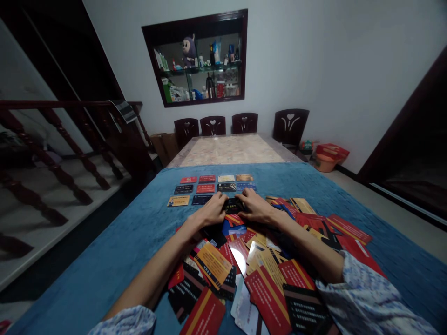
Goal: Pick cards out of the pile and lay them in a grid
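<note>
My left hand (213, 210) and my right hand (254, 205) grip a black card (231, 205) with light lettering by its two sides, fingers closed on it. It is at the near row of a neat grid of cards, right of a dark blue card (201, 199) and a yellow card (178, 200). Two further rows lie beyond, among them a black card with silver marks (226, 187) and a gold card (244, 177). Under my forearms spreads a loose, overlapping heap of cards, with a red striped card (268, 298) and a yellow card (213, 263) on top.
A blue cloth (104, 251) covers the near part of the table; its bare patterned top (233, 150) shows beyond. Dark chairs (291, 128) stand around the far end. A wooden railing (52, 163) runs at left, and an orange bucket (326, 162) sits on the floor at right.
</note>
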Available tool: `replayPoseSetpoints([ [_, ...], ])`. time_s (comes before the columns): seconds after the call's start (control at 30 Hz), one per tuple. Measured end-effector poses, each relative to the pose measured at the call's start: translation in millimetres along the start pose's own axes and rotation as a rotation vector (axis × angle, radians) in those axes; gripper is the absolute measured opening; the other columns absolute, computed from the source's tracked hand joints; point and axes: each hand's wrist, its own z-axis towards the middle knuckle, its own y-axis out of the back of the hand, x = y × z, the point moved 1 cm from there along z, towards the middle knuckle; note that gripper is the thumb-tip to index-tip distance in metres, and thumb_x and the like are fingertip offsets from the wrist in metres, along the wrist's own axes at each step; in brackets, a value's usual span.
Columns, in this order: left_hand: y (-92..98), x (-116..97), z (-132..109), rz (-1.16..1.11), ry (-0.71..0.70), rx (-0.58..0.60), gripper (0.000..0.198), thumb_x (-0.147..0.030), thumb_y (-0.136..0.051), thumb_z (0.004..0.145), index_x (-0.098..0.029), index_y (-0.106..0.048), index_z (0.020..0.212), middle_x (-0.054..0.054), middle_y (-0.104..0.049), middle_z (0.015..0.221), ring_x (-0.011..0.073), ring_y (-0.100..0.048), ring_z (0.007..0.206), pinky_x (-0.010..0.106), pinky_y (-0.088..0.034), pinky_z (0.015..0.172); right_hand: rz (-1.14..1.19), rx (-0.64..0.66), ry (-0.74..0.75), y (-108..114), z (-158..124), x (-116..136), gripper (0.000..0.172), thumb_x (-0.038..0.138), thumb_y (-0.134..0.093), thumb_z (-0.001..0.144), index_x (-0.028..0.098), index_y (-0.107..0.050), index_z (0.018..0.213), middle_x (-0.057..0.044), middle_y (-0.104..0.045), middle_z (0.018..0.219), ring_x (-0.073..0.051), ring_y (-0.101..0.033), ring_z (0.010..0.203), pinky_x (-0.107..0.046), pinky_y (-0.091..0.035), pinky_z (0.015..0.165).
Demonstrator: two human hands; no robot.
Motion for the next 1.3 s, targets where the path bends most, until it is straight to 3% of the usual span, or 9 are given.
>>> replayPoseSetpoints([
  [0.47,2.6,0.9,-1.6,-0.001,-0.007,0.021,0.046,-0.015,-0.056,0.075,-0.016,-0.05,0.12,0.01,-0.052,0.11,0.0248,-0.054,0.109,0.039,-0.047,0.102,-0.158,0.078,0.038,18.9,-3.5,5.8,0.047,0.044,-0.063,0.085,0.014,-0.059,0.122,-0.016,-0.057,0.113,-0.029,-0.049,0.105,-0.037,-0.044,0.083],
  [1.1,11.8,4.8,0.2,0.1,-0.06,0.001,0.038,-0.023,-0.058,0.081,-0.019,-0.053,0.119,0.011,-0.05,0.117,0.026,-0.049,0.109,0.043,-0.045,0.099,-0.185,0.081,0.065,32.1,-1.6,3.9,0.044,0.043,-0.065,0.084,0.015,-0.062,0.119,-0.016,-0.056,0.114,-0.029,-0.047,0.107,-0.039,-0.044,0.083],
  [1.3,12.9,8.3,4.4,0.113,-0.054,0.024,0.032,-0.021,-0.058,0.081,-0.017,-0.055,0.113,0.012,-0.051,0.114,0.0261,-0.049,0.107,0.043,-0.045,0.098,-0.185,0.104,0.058,26.8,5.5,-2.3,0.043,0.044,-0.066,0.084,0.017,-0.062,0.118,-0.015,-0.056,0.114,-0.028,-0.048,0.108,-0.036,-0.044,0.081],
])
